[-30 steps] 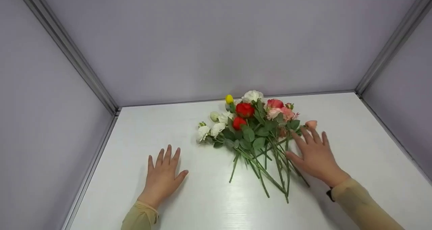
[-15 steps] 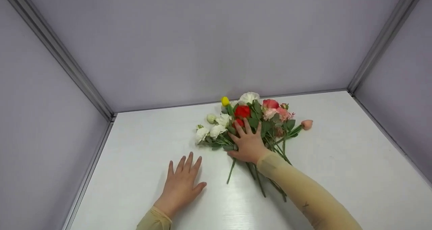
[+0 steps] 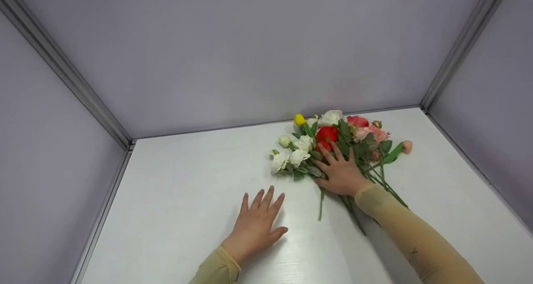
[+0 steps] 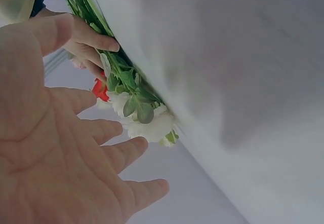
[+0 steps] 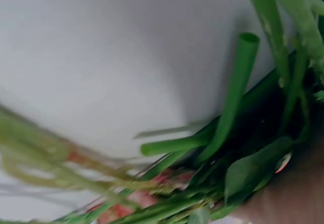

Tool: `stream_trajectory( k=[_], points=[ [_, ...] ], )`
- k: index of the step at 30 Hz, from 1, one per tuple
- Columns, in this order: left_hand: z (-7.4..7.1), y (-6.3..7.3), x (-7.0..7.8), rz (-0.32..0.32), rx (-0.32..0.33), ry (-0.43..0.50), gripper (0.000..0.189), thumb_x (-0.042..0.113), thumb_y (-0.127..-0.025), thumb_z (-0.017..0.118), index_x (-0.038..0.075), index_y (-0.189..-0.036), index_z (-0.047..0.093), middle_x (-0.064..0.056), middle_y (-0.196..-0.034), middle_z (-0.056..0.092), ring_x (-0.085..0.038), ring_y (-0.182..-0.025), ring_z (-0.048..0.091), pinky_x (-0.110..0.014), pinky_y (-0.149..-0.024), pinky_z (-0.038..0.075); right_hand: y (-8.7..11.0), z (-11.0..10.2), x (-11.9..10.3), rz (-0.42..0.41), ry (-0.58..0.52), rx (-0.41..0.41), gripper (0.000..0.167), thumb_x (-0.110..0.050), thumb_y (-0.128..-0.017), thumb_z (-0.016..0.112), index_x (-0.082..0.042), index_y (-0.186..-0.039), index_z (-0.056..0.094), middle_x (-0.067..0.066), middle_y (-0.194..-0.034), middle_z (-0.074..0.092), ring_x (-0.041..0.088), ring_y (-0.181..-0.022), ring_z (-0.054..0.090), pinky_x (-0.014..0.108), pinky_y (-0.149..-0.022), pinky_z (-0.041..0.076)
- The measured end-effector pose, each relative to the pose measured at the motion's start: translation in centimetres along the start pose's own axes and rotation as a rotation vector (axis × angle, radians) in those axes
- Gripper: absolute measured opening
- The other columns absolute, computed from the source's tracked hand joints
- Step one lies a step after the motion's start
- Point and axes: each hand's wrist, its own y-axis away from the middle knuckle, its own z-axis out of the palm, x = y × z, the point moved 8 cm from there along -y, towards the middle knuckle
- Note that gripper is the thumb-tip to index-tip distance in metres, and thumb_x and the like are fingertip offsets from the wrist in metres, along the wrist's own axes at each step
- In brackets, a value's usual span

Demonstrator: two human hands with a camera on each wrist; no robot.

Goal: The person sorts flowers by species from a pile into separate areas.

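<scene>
A loose bunch of flowers with green stems (image 3: 321, 207) lies toward the back right of the table. White blooms (image 3: 300, 157) are at its left, red blooms (image 3: 327, 133) in the middle, pink ones (image 3: 377, 134) at the right. My right hand (image 3: 342, 175) rests on the bunch with fingers spread, fingertips at the lower red bloom. In the right wrist view, stem ends (image 5: 238, 77) and leaves show close up, with a blurred bit of hand at the corner. My left hand (image 3: 255, 227) holds nothing, fingers spread, left of the stems and in front of the white blooms.
A yellow tulip (image 3: 299, 119) pokes out at the back of the bunch, near the back wall (image 3: 250, 46). One peach tulip (image 3: 407, 146) sticks out to the right. Panels with metal corner posts enclose the white table (image 3: 179, 184) on three sides.
My right hand has moved left from the bunch's right side onto its middle. The whole bunch has then shifted right across the table with it. My left hand has moved right, closer to the flowers.
</scene>
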Motion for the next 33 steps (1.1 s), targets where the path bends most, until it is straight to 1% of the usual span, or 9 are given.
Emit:
stream_trajectory(
  k=[3,6,10,15,19,24,27,30,33],
  points=[
    [-0.2,1.1,0.4,0.025,0.005,-0.022,0.083,0.062,-0.098,0.058,0.024,-0.164,0.027,-0.012,-0.169,0.021,-0.036,-0.151,0.026,-0.069,-0.117,0.018,0.2,-0.3,-0.2,-0.016,-0.005,0.031,0.070,-0.061,-0.099,0.054,-0.024,-0.157,0.045,0.009,-0.171,0.009,0.045,-0.154,-0.001,0.083,-0.108,0.002],
    [0.0,0.1,2.1,0.059,0.007,-0.037,0.082,0.063,-0.098,0.058,0.025,-0.164,0.027,-0.011,-0.168,0.022,-0.035,-0.151,0.026,-0.069,-0.117,0.019,1.0,-0.6,2.0,-0.002,-0.003,0.038,0.070,-0.060,-0.098,0.057,-0.022,-0.156,0.046,0.011,-0.171,0.011,0.046,-0.154,0.001,0.084,-0.107,0.004],
    [0.2,-1.3,3.8,0.083,0.008,-0.066,0.082,0.064,-0.098,0.056,0.026,-0.164,0.027,-0.010,-0.168,0.023,-0.033,-0.152,0.025,-0.067,-0.118,0.020,1.9,-0.7,4.7,0.020,0.001,0.022,0.071,-0.060,-0.098,0.057,-0.021,-0.156,0.046,0.011,-0.171,0.009,0.046,-0.153,0.000,0.084,-0.107,0.003],
    [0.3,-2.8,5.2,0.090,0.008,-0.080,0.081,0.065,-0.098,0.054,0.028,-0.164,0.026,-0.008,-0.169,0.022,-0.032,-0.153,0.024,-0.064,-0.119,0.020,2.7,-0.9,7.7,0.055,0.021,-0.003,0.072,-0.061,-0.099,0.055,-0.021,-0.157,0.044,0.012,-0.171,0.008,0.046,-0.153,-0.001,0.084,-0.107,0.003],
    [0.6,-3.7,6.0,0.095,0.007,-0.080,0.081,0.066,-0.098,0.053,0.028,-0.164,0.025,-0.008,-0.169,0.022,-0.031,-0.153,0.023,-0.063,-0.120,0.020,3.4,-1.1,9.2,0.073,0.028,-0.010,0.071,-0.061,-0.099,0.055,-0.020,-0.157,0.045,0.013,-0.171,0.010,0.047,-0.153,0.000,0.084,-0.107,0.003],
    [1.3,-3.8,6.7,0.104,-0.012,-0.077,0.081,0.067,-0.098,0.051,0.029,-0.164,0.024,-0.007,-0.169,0.021,-0.030,-0.153,0.022,-0.061,-0.120,0.020,4.0,-1.0,10.2,0.091,0.034,-0.013,0.069,-0.059,-0.100,0.054,-0.020,-0.157,0.045,0.013,-0.171,0.009,0.048,-0.153,0.001,0.084,-0.106,0.004],
    [1.5,-3.8,7.0,0.111,-0.020,-0.079,0.081,0.067,-0.098,0.052,0.029,-0.164,0.025,-0.006,-0.169,0.021,-0.030,-0.154,0.022,-0.061,-0.121,0.019,4.1,-0.9,10.6,0.100,0.042,-0.006,0.069,-0.060,-0.101,0.053,-0.020,-0.157,0.045,0.013,-0.171,0.008,0.048,-0.153,0.001,0.085,-0.106,0.004],
    [1.4,-3.8,7.3,0.118,-0.015,-0.086,0.080,0.066,-0.098,0.053,0.029,-0.164,0.026,-0.006,-0.169,0.022,-0.029,-0.153,0.022,-0.060,-0.121,0.019,4.1,-0.9,10.5,0.108,0.044,0.010,0.071,-0.062,-0.099,0.053,-0.020,-0.156,0.046,0.012,-0.171,0.009,0.049,-0.152,0.002,0.085,-0.106,0.003],
    [1.1,-3.8,7.6,0.137,-0.005,-0.096,0.080,0.067,-0.098,0.052,0.029,-0.164,0.027,-0.006,-0.168,0.023,-0.029,-0.153,0.023,-0.060,-0.120,0.020,4.2,-1.3,9.9,0.108,0.026,0.041,0.075,-0.067,-0.097,0.053,-0.022,-0.156,0.046,0.012,-0.171,0.010,0.049,-0.153,0.003,0.084,-0.107,0.001]
  ],
)
